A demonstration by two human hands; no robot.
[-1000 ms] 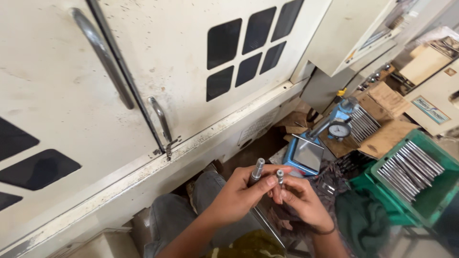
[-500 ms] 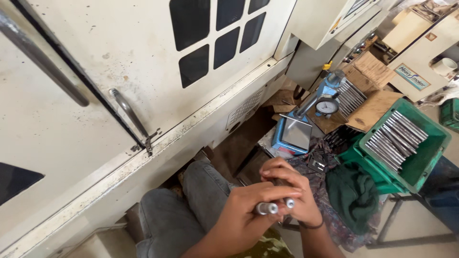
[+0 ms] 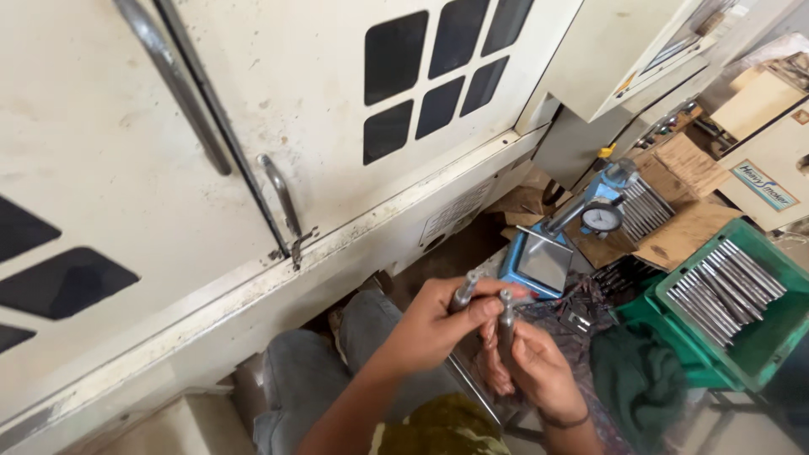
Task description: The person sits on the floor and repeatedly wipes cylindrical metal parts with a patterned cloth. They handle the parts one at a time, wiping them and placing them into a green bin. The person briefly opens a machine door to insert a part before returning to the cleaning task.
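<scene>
my left hand (image 3: 438, 324) curled shut, thumb up; right hand (image 3: 527, 366) fisted just beside it, knuckles touching.

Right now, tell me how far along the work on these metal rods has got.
Done: can't tell; rods fill the green crate and another batch lies behind the dial gauge. In hand: left hand and right hand each grip one rod. Left: unclear which pile remains.

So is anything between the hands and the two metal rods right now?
Nothing visible: the left hand already grips one metal rod and the right hand grips the other rod, both held above the lap.
</scene>
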